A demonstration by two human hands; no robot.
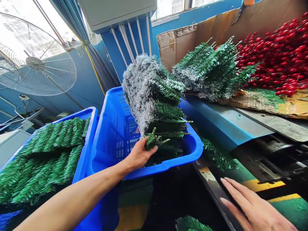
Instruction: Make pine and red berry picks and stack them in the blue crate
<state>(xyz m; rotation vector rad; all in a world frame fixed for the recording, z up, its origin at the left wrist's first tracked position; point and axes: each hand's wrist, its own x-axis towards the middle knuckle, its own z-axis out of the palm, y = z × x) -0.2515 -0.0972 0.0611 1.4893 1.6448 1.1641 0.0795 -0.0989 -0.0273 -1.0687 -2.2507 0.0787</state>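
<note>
My left hand (139,154) reaches over the front rim of a blue plastic basket (166,165), its fingers closed round the end of an artificial pine branch (152,140). Beside that branch, a thick stack of artificial pine branches with frosted white tips (141,86) stands in the basket, leaning on its right side. At the lower right, my right hand (255,207) is held with fingers stretched out and nothing in it. Near it, a green pine sprig (218,154) lies by the machine's edge.
Another blue basket (83,154), full of green branches (55,141), stands to the left. On the right, more frosted branches (207,70) and red berry stems (271,61) lie on cardboard (255,104) above a metal machine (223,118). A large fan (36,62) stands at the back left.
</note>
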